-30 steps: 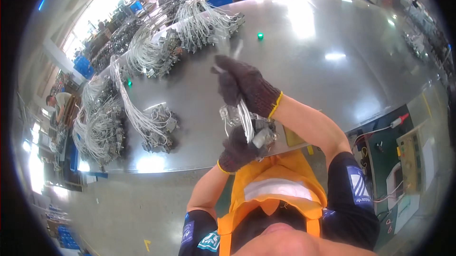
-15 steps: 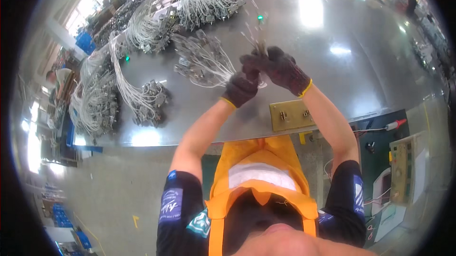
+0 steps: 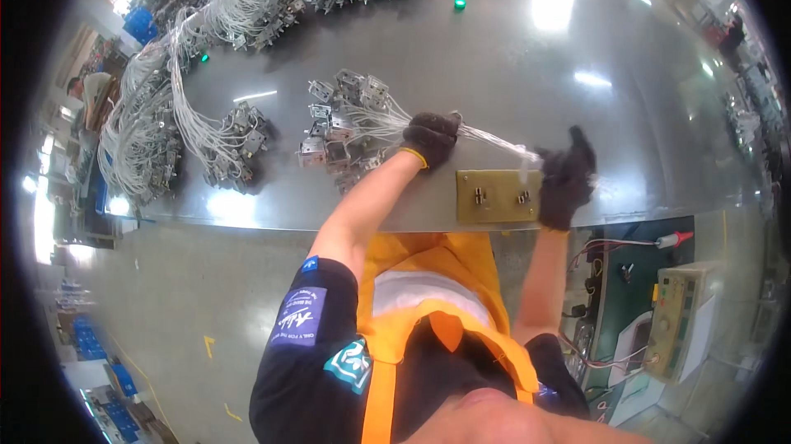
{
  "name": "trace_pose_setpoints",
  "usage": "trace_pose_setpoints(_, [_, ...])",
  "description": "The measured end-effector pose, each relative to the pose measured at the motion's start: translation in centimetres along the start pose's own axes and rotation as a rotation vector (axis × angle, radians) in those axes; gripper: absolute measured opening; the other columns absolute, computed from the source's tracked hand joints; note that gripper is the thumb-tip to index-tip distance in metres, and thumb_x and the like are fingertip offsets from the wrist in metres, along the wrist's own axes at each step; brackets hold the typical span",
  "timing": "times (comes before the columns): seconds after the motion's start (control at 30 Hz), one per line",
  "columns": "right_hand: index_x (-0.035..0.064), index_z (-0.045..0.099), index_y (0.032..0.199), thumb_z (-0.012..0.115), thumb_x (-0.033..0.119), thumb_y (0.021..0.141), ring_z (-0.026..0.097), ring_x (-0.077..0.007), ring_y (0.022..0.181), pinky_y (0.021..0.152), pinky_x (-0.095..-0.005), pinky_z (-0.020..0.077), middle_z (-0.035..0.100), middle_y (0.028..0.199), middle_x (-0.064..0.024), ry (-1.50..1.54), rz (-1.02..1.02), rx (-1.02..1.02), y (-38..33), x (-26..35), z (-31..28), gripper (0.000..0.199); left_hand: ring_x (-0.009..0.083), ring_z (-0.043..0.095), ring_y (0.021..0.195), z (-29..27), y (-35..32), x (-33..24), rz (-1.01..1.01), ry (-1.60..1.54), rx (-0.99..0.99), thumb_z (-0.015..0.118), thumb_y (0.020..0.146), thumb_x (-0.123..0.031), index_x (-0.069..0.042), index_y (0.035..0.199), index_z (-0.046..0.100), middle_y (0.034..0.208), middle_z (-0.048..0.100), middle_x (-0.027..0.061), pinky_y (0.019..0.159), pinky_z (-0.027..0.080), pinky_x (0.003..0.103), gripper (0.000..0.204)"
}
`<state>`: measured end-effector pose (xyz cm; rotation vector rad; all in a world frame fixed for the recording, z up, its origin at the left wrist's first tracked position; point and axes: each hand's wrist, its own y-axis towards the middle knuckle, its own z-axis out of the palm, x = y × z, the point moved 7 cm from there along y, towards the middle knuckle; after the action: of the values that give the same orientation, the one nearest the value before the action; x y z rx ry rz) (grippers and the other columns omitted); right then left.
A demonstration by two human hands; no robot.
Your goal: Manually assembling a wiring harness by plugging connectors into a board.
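Whereas the left hand [image 3: 432, 135] and right hand [image 3: 567, 180] met beyond the brass-coloured plate [image 3: 501, 190] half a second ago, I now see them apart. The left, off the plate's far left corner, is closed round one bundle of white wires [image 3: 493, 141], metal connectors [image 3: 339, 127] fanned leftward; whether the right, at the plate's right end, grips anything I can't tell. Two fittings [image 3: 480, 196] sit on the plate; four other wire heaps [image 3: 237, 147] lie farther left.

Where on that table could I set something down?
Bare table stretches from the held bundle past the right green light. A narrower gap separates that bundle from the left piles. It's crowded at those piles and around the right hand and plate.
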<state>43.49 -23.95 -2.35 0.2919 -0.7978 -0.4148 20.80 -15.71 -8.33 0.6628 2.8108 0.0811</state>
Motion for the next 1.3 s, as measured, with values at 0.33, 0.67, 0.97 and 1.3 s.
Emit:
trace_pose_setpoints(0.33, [-0.0017, 0.058, 0.128, 0.052, 0.011, 0.095, 0.032, -0.0065, 0.049, 0.059, -0.0270, 0.0484, 0.026, 0.058, 0.0060, 0.029, 0.128, -0.333, 4.6, 0.2, -3.7, 0.036, 0.0393, 0.064, 0.075, -0.2, 0.1, -2.4, 0.096, -0.062, -0.136, 0.054, 0.088, -0.027, -0.010, 0.109, 0.057, 0.079, 0.066, 0.0157, 0.070, 0.051, 0.050, 0.027])
trace_pose_setpoints(0.67, [0.0060, 0.065, 0.101, 0.061, 0.027, 0.093, 0.035, -0.0093, 0.042, 0.049, -0.0292, 0.0464, 0.030, 0.054, 0.0053, 0.028, 0.138, -0.895, 0.9, -3.1, -9.8, 0.022, 0.0402, 0.065, 0.069, 1.4, 0.5, -6.6, 0.299, -0.122, -0.036, 0.047, 0.090, -0.020, -0.011, 0.095, 0.060, 0.077, 0.067, 0.0185, 0.063, 0.051, 0.053, 0.016])
trace_pose_setpoints(0.97, [0.0061, 0.064, 0.093, 0.061, 0.027, 0.086, 0.062, -0.0265, 0.060, 0.054, -0.0408, 0.0564, 0.064, 0.082, -0.0104, -0.699, 0.596, -0.541, 11.0, -12.0, -14.1, 0.022, 0.0415, 0.067, 0.074, 0.2, 0.0, -6.7, 0.190, -0.290, 0.183, 0.047, 0.090, -0.023, -0.011, 0.098, 0.062, 0.082, 0.068, 0.0194, 0.067, 0.052, 0.052, 0.021])
trace_pose_setpoints(1.3, [0.0053, 0.064, 0.112, 0.055, 0.026, 0.086, 0.068, -0.0321, 0.083, 0.076, -0.0408, 0.0559, 0.068, 0.101, -0.0164, -1.502, 0.545, 1.011, 11.0, -27.5, 5.1, 0.035, 0.0423, 0.066, 0.083, 2.0, -0.2, -6.5, 0.189, -0.405, 0.328, 0.049, 0.095, -0.035, -0.007, 0.105, 0.063, 0.094, 0.068, 0.0226, 0.076, 0.051, 0.051, 0.033])
